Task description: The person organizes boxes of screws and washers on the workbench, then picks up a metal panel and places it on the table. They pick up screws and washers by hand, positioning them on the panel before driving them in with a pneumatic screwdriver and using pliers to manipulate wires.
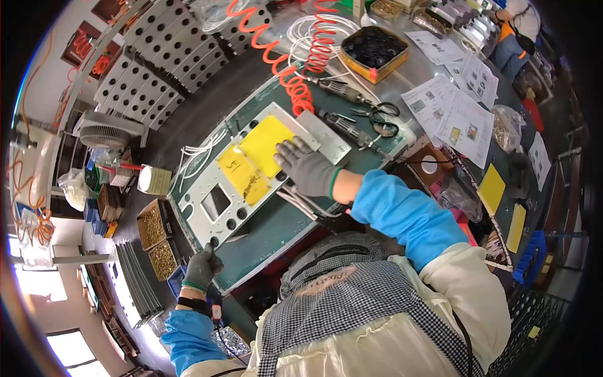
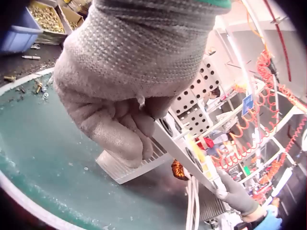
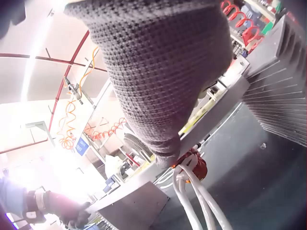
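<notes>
Left hand: the gloved left hand (image 1: pixel 202 267) is gripping the near corner of the grey metal panel (image 1: pixel 213 204), fingers curled tight round its finned edge, as the left wrist view shows.
Panel: it is lying on the green bench mat (image 1: pixel 276 223), holes and a rectangular cut-out showing, with two yellow sheets (image 1: pixel 254 160) stuck across its middle.
Right hand: the gloved right hand (image 1: pixel 306 166) is pressing on the panel's far part beside the yellow sheets, fingers fairly straight and spread, holding nothing.
Cables: white cables (image 3: pixel 199 201) with a copper coil are running out from under the panel.
Progress: judging by the loose cables and both hands just steadying the panel, fitting looks unfinished.
Beyond the panel: two power screwdrivers (image 1: pixel 348 129), black scissors (image 1: pixel 383 119), an orange coiled hose (image 1: pixel 282 56) and a box of black parts (image 1: pixel 375 50).
</notes>
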Motion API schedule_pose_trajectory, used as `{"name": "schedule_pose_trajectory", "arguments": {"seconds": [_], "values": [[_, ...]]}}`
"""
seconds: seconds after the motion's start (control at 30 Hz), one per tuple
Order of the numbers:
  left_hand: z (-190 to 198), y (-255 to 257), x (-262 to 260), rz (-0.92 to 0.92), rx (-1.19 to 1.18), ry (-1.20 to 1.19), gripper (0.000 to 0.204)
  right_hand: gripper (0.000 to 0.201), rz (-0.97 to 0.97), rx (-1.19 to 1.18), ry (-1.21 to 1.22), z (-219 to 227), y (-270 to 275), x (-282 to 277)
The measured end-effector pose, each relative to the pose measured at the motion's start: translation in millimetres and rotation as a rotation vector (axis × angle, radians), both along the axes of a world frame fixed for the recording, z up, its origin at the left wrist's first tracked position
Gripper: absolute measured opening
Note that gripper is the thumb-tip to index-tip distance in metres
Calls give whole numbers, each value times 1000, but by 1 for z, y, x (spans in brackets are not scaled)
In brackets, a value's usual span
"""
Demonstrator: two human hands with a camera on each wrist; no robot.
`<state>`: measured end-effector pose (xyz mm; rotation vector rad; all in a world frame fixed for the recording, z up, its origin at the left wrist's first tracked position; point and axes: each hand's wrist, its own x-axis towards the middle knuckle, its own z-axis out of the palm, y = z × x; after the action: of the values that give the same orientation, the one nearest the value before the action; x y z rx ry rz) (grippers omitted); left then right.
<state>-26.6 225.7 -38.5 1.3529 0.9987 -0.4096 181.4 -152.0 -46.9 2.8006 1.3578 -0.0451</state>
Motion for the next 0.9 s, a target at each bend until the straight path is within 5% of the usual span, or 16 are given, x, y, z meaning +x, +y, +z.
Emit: {"name": "schedule_pose_trajectory", "arguments": {"seconds": [0.23,0.37,0.47,0.57,0.63,0.7,0.73,0.83,0.87,0.9], "values": [[0,-7,-4,60,48,-32,38,84,18,-54,10,5,-2,1],[-6,-6,-8,-56,-27,-144,38,73,2,332,-26,-27,-1,4],[-10,-9,-12,119,-174,-171,36,71,24,494,99,-38,-1,9],[12,-25,-1,-49,223,-87,36,82,61,353,59,-15,-6,9],[-11,-3,-1,-202,192,-205,35,91,56,217,20,-7,-5,7],[-10,-6,1,-378,512,-128,51,96,76,150,10,-5,-3,6],[20,-20,3,-387,573,-36,60,98,55,154,21,-9,-2,7],[13,-15,-2,-435,619,-74,64,101,72,107,-77,-16,-1,8],[-27,1,4,-482,661,-193,62,103,72,102,-98,-26,-3,15],[-2,-11,1,-403,632,-72,59,104,79,85,-106,-24,-1,14]]}}
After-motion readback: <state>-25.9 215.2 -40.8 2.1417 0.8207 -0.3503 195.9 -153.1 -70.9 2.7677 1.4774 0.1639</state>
